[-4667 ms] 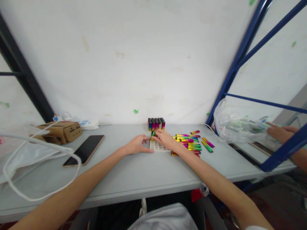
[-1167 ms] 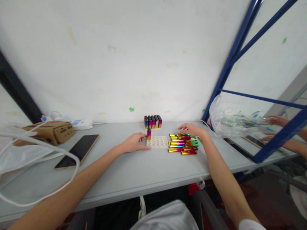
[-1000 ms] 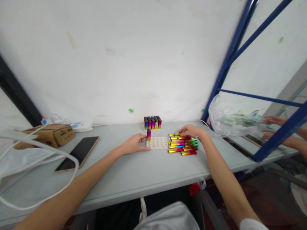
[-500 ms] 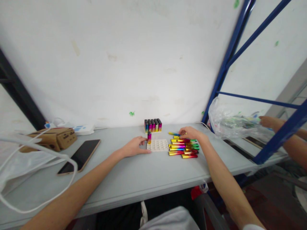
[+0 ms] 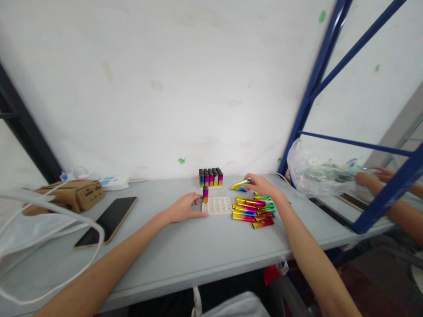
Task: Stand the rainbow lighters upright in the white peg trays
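Here | left hand point(image 5: 183, 208) loosely spread against white tray point(image 5: 218, 206) | right hand point(image 5: 262, 185) pinching glossy lighter point(image 5: 240, 184), gold fading to green

The head camera looks forward and down across the desk point(image 5: 185, 251).

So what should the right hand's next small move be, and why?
Probably carry the gold-and-green lighter in the right hand to the white tray and lower it upright beside the upright lighter. Only that one shows in the tray, at its back-left corner; open holes lie next to it, and the left hand is at the tray's left edge.
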`<state>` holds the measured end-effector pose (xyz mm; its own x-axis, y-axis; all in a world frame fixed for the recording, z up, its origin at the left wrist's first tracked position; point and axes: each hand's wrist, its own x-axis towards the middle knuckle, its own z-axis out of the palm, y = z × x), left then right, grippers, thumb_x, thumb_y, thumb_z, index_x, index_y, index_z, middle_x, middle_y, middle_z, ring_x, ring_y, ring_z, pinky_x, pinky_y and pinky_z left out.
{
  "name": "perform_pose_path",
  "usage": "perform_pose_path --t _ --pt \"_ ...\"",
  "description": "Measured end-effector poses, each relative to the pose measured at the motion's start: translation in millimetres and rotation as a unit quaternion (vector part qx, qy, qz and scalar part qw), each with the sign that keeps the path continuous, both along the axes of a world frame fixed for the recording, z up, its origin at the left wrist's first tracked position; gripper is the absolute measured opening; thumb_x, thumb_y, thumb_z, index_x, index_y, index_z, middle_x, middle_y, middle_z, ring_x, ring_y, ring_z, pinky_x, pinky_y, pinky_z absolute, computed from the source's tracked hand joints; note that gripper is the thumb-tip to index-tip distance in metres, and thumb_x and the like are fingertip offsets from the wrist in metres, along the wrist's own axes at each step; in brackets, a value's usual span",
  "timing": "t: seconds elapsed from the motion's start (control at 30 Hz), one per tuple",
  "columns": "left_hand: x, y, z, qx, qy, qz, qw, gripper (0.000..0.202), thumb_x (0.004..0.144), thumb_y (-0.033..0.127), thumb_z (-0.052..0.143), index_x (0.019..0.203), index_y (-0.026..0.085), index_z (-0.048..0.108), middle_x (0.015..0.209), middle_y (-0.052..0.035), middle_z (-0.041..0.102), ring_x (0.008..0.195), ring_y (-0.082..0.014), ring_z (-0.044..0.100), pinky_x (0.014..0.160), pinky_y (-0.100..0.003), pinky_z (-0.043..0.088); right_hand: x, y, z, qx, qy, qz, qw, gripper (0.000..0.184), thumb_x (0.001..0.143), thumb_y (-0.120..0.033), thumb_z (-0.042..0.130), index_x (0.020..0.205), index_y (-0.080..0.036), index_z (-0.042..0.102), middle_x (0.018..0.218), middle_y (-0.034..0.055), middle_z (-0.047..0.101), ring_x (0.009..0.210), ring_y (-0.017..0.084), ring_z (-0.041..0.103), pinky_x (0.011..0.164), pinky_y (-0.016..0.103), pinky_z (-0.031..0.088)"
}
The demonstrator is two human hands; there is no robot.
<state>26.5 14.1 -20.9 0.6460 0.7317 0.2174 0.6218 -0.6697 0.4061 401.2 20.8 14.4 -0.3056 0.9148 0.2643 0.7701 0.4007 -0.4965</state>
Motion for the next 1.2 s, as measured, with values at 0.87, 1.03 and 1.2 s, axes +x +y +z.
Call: perform_pose_path --t 0.87,1.03,1.2 --pt "-1 -1 -0.9 0.001 -0.006 -0.001 1.000 0.066 0.072 0.075 0.070 0.103 0.016 0.066 0.088 -0.0034 0.059 0.080 -0.0215 0.055 0.073 -0.030 0.041 -99 -12 -15.8 -0.111 0.465 0.057 0.876 0.048 0.084 -0.071 0.060 0.091 -0.025 0.050 0.061 -0.0098 0.031 0.045 0.008 0.028 0.044 0.021 0.029" --pt "-1 -1 -0.8 0.004 -0.011 -0.005 1.000 0.066 0.071 0.075 0.070 0.102 0.017 0.066 0.087 -0.0030 0.059 0.079 -0.0210 0.055 0.073 -0.030 0.041 -100 -10 -25.3 -0.002 0.324 -0.023 0.946 0.057 0.087 -0.074 0.049 0.064 -0.023 0.041 0.054 -0.0059 0.033 0.050 0.011 0.031 0.047 0.025 0.026" --pt "-1 -2 -0.4 0.006 -0.015 -0.004 1.000 0.066 0.071 0.075 0.070 0.102 0.016 0.066 0.087 -0.0031 0.059 0.080 -0.0218 0.056 0.073 -0.031 0.042 -108 -9 -30.8 0.085 0.227 -0.100 0.965 0.049 0.087 -0.059 0.047 0.056 -0.024 0.032 0.053 -0.0047 0.028 0.054 0.012 0.031 0.053 0.027 0.022"
